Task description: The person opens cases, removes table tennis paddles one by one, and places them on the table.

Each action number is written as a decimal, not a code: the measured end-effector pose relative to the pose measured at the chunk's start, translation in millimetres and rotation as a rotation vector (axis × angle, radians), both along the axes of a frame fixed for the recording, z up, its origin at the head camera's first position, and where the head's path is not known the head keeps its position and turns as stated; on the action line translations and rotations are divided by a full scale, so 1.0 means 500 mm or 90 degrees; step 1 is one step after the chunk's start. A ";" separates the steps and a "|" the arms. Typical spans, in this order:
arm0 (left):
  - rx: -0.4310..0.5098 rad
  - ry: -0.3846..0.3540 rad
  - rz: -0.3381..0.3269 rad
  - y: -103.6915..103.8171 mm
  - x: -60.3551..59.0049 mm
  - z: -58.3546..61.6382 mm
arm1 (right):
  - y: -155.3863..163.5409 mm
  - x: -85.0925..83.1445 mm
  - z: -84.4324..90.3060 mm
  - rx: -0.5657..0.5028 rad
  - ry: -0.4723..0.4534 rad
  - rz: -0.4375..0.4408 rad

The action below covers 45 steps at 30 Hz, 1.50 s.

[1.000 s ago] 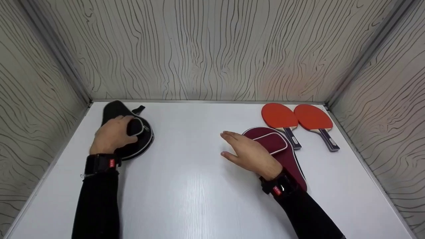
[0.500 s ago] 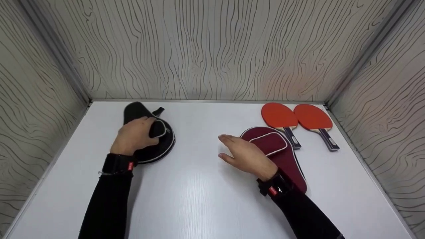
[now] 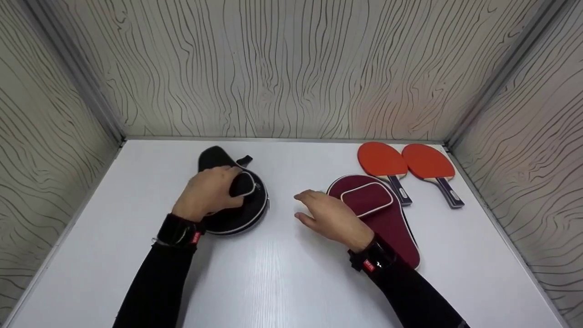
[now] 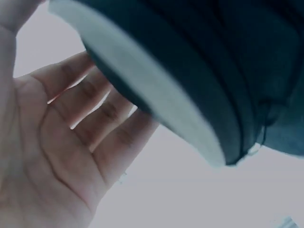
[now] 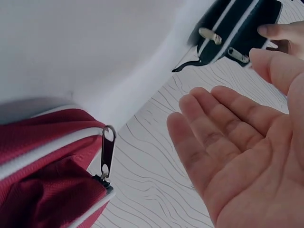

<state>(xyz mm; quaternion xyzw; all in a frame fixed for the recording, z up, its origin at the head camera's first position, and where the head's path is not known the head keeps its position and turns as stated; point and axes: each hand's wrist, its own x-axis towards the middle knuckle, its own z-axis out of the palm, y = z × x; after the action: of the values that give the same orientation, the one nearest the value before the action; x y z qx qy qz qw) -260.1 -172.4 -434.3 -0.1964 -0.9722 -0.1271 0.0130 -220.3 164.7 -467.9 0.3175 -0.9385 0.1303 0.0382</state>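
My left hand (image 3: 207, 192) grips a black table tennis paddle case (image 3: 239, 219) with white piping, on the left side of the white table (image 3: 273, 282). Its fingers and thumb lie around the raised ball pocket. In the left wrist view, the fingers (image 4: 104, 109) reach behind the edge of the case. With fingers extended, my right hand (image 3: 336, 217) hovers beside a maroon paddle case (image 3: 396, 230) and holds nothing. The zip pull (image 5: 109, 147) of the maroon case shows in the right wrist view. Its narrow end is partly covered by my right forearm.
Two red table tennis paddles (image 3: 381, 159) lie side by side at the back right, dark handles angled toward me. The nearer handle (image 3: 401, 190) lies right by the maroon case. Wood-grain panels (image 3: 291, 68) enclose the table at the back and both sides.
My left hand has moved the black case rightward, toward the middle of the table. My right hand has drifted slightly left, still holding nothing. The paddles have stayed in place.
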 end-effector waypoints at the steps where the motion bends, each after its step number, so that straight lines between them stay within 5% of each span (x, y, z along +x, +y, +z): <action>1: 0.003 -0.001 -0.003 0.006 0.002 0.002 | -0.001 0.001 -0.002 -0.002 0.008 0.002; 20: 0.086 0.022 -0.072 0.079 0.039 0.019 | -0.023 -0.005 -0.022 -0.030 0.063 0.005; 33: 0.067 0.005 -0.039 0.084 0.034 0.014 | -0.021 -0.010 -0.022 -0.044 0.093 -0.025; 45: 0.036 0.038 -0.015 0.088 0.019 -0.009 | -0.030 -0.004 -0.031 -0.006 0.140 0.007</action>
<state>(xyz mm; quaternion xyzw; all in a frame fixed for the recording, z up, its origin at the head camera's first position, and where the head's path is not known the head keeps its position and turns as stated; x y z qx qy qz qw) -250.6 -128.6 -438.8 -0.2108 -0.9651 -0.1485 0.0463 -222.4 149.8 -483.6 0.3347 -0.9263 0.0997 0.1417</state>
